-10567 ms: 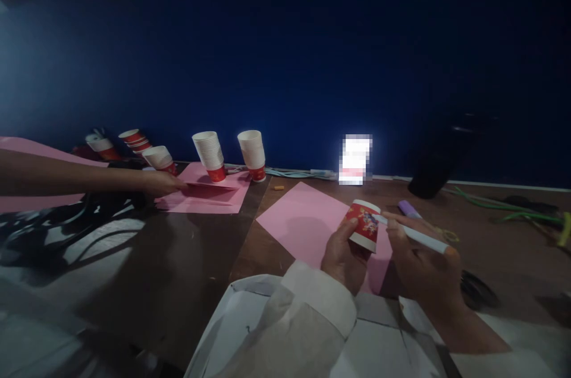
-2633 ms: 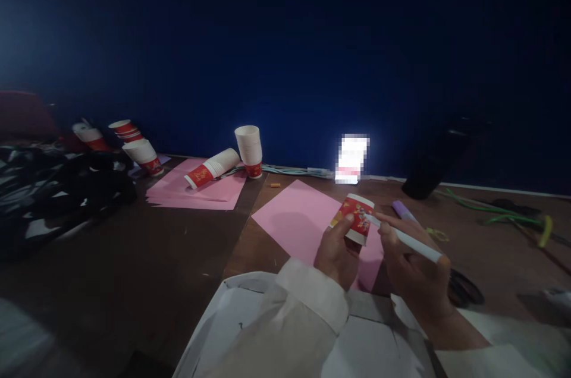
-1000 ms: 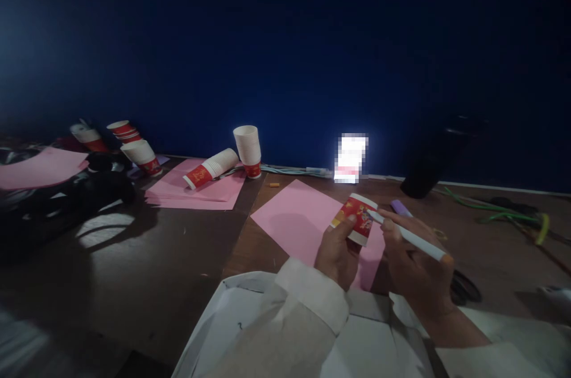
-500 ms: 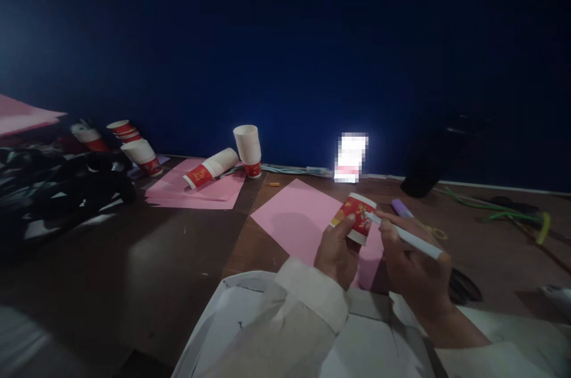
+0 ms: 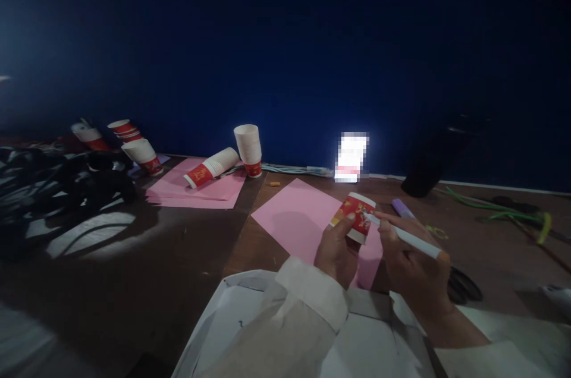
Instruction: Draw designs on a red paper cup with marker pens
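My left hand grips a red and white paper cup with a gold pattern, tilted on its side, the thumb lying across its wall. In my right hand is a white marker with an orange end, held like a pen. Its tip is at the patterned wall of the cup; whether it touches I cannot tell. Below the cup lies a pink sheet of paper, partly covered by my left hand. A purple marker rests just beyond my right hand.
Stacked paper cups stand and lie near pink sheets at the left. A small orange cap, a bright blurred-out screen, a dark cylinder and green cords are further back. White sheets lie under my forearms.
My hands, the cup and the marker have hardly moved. Pink paper that hung at the far left edge has gone from view, and the light patch on the table at the left has shifted.
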Action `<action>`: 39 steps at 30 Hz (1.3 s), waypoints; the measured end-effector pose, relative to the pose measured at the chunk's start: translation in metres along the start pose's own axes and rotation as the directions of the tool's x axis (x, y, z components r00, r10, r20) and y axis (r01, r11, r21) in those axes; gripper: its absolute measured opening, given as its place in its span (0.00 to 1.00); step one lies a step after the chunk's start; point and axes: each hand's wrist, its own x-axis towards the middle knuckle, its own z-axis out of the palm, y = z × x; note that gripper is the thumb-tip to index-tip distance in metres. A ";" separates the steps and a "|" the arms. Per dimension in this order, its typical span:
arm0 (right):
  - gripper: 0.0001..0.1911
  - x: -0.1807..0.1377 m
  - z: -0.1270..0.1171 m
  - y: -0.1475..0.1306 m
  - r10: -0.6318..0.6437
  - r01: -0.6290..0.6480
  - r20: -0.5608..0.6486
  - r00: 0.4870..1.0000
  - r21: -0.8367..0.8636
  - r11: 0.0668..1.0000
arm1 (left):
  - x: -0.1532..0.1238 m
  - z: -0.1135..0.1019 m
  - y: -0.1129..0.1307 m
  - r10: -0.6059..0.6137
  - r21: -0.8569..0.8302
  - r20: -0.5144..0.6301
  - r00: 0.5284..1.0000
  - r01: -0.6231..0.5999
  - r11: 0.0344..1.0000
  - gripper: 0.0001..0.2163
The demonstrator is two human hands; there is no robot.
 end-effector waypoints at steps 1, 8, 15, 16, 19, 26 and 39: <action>0.08 0.000 0.000 0.000 0.006 -0.006 -0.001 1.000 0.009 1.000 | 0.000 0.000 0.000 0.003 0.002 0.003 1.000 -0.003 1.000 0.10; 0.08 -0.001 0.001 0.001 -0.009 0.009 0.003 1.000 0.021 1.000 | 0.001 -0.001 -0.001 0.002 0.000 -0.002 1.000 -0.002 1.000 0.11; 0.09 -0.002 0.002 0.003 -0.035 0.034 0.018 0.999 0.021 0.999 | 0.003 -0.003 -0.003 0.033 0.006 0.019 0.999 -0.033 0.999 0.13; 0.09 -0.002 0.002 0.003 -0.035 0.035 0.015 0.999 0.015 0.999 | 0.002 -0.003 -0.003 0.034 0.010 0.016 0.999 -0.035 0.999 0.12; 0.08 -0.001 0.000 0.002 -0.022 0.022 0.000 1.000 0.025 0.999 | 0.000 -0.001 -0.001 0.030 0.009 0.013 0.999 -0.030 1.000 0.11; 0.09 0.001 0.000 -0.003 -0.032 0.033 -0.030 0.999 0.007 0.999 | 0.001 -0.001 -0.002 0.046 0.050 -0.016 0.999 -0.045 0.998 0.12; 0.09 -0.002 0.002 0.005 -0.011 0.012 -0.005 1.000 0.031 0.999 | -0.002 0.001 0.001 0.022 0.120 -0.008 1.000 -0.021 0.993 0.16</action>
